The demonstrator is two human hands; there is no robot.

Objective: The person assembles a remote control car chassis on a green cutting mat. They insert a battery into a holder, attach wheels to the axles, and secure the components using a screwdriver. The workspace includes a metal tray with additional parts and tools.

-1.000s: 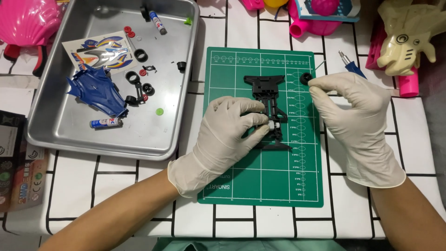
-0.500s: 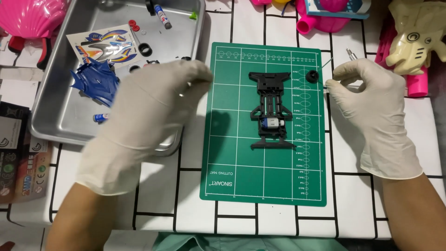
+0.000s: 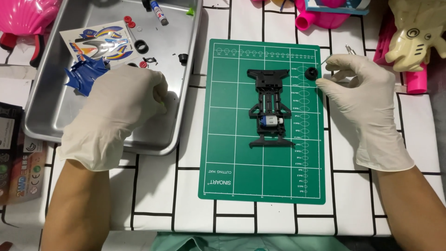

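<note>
A black toy-car chassis (image 3: pixel 269 107) with a small silver-and-blue motor lies on the green cutting mat (image 3: pixel 232 153). My right hand (image 3: pixel 362 102), in a white glove, pinches a thin metal axle carrying a small black wheel (image 3: pixel 311 73) at the mat's right edge, just right of the chassis front. My gloved left hand (image 3: pixel 116 111) rests palm down inside the metal tray (image 3: pixel 51 125), fingers curled over the tray floor. Whatever lies under those fingers is hidden.
The tray also holds a blue car body shell (image 3: pixel 83 76), a sticker sheet (image 3: pixel 100 42), a black tyre ring (image 3: pixel 141 46), small red parts (image 3: pixel 128 21) and a marker pen (image 3: pixel 158 11). Pink toys and a cream toy fish (image 3: pixel 413 39) line the far edge. A printed box (image 3: pixel 14 158) lies at left.
My left hand has let go of the chassis and moved left into the tray. My right hand stays by the mat's right edge with the wheel.
</note>
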